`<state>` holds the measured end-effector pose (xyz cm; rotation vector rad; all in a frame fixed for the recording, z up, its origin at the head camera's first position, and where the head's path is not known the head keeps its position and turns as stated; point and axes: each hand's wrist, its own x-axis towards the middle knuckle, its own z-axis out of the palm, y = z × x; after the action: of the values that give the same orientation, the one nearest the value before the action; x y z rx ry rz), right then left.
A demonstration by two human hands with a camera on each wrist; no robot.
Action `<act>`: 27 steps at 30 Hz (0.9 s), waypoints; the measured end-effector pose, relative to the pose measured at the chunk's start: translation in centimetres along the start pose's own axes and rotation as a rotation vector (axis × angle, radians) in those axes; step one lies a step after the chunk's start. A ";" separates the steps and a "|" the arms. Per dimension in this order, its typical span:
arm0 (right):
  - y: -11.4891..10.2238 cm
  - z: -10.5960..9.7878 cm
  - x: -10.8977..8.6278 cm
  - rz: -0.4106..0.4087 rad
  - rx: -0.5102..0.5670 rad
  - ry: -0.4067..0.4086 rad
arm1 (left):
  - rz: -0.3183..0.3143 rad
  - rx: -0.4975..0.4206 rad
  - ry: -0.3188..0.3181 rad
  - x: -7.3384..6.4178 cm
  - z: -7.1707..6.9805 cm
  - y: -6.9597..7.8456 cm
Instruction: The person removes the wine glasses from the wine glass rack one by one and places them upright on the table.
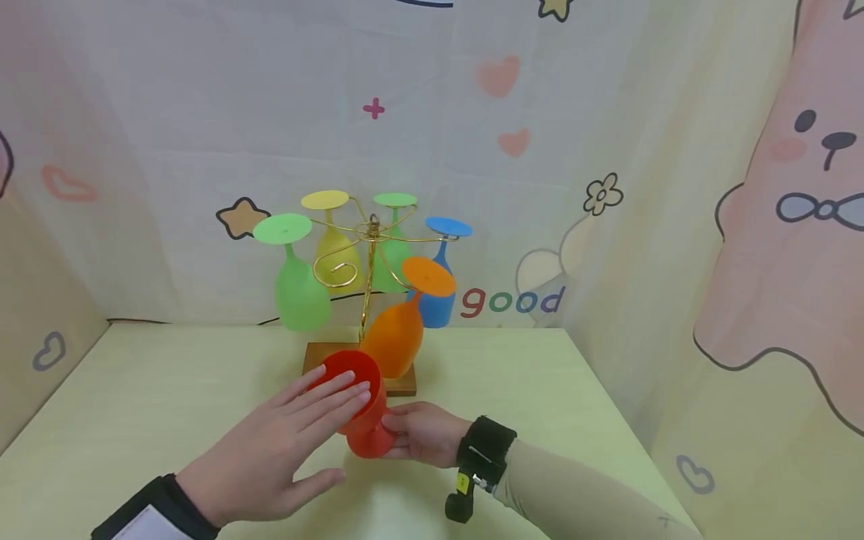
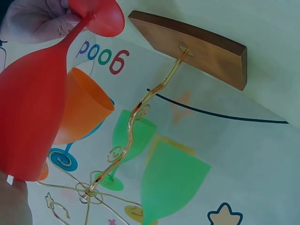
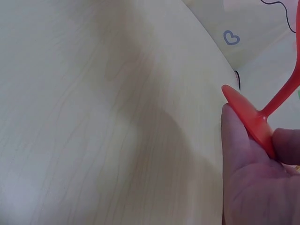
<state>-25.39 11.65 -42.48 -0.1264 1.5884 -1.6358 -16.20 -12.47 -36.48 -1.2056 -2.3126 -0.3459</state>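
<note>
A red plastic goblet (image 1: 368, 421) is held tilted in front of the rack, its mouth facing up toward the head camera. My right hand (image 1: 432, 435) pinches the goblet's round foot (image 3: 251, 119) between thumb and fingers. Across the mouth of the goblet lies my left hand (image 1: 277, 442), its fingers straight and its thumb spread apart. Whether those fingers press on the rim is hard to tell. Just behind the red goblet, an orange goblet (image 1: 394, 337) hangs upside down from a gold wire rack (image 1: 370, 289).
More goblets hang inverted on the rack: a light green one (image 1: 301, 296), a yellow one (image 1: 337, 259), another green one (image 1: 393, 266) and a blue one (image 1: 437, 306). The rack's wooden base (image 1: 331, 351) stands on a pale table (image 1: 540, 397). Printed curtains (image 1: 432, 90) enclose the back and sides.
</note>
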 end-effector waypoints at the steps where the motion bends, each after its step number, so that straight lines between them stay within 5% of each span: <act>1: 0.0 0.0 0.0 0.001 -0.003 -0.001 | -0.003 -0.002 -0.008 0.0 0.0 0.0; 13: 0.1 0.6 0.4 0.008 -0.036 0.008 | -0.114 -0.032 -0.074 0.3 0.3 0.4; 17: 0.1 0.2 0.3 -0.054 -0.145 0.074 | -0.161 -0.048 -0.077 0.4 0.4 0.5; 19: 0.0 -0.1 0.0 -0.107 -0.284 0.126 | -0.183 -0.054 -0.081 0.4 0.4 0.4; 25: -0.5 -1.2 -1.6 -0.246 -1.136 0.400 | -0.226 -0.038 -0.083 0.1 0.3 -0.3; 27: -0.6 -1.8 -2.1 -0.263 -1.340 0.485 | -0.228 -0.028 -0.072 -0.1 0.2 -0.6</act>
<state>-25.40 14.27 -41.33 -0.6774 2.9000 -0.4873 -16.72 -12.78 -36.68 -0.9832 -2.5218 -0.4215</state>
